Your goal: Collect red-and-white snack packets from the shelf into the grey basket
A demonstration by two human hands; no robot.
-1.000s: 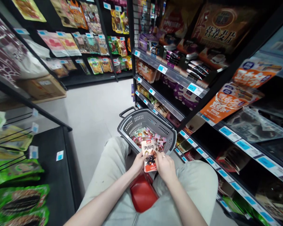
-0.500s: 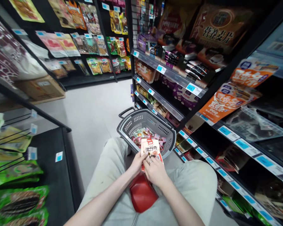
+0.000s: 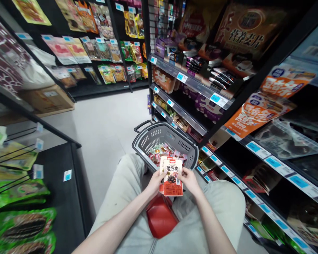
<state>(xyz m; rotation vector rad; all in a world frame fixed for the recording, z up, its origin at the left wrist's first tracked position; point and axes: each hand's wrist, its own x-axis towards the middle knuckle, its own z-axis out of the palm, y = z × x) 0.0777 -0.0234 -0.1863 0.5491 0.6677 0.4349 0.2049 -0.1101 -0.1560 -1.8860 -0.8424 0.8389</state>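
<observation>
In the head view, the front packet (image 3: 173, 179) overlaps the rear packet (image 3: 162, 164) on the near side of the basket (image 3: 165, 135), its long axis pointing toward the basket. The left hand (image 3: 155, 182) grasps the rear packet, thumb at the front packet's left edge; the right hand (image 3: 190, 180) pinches the front packet's right edge, neither hand being clearly nearer.

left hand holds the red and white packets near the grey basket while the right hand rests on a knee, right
The right hand isn't resting there: the head view shows it gripping the front packet. The left hand does hold the packets near the grey basket.
</observation>
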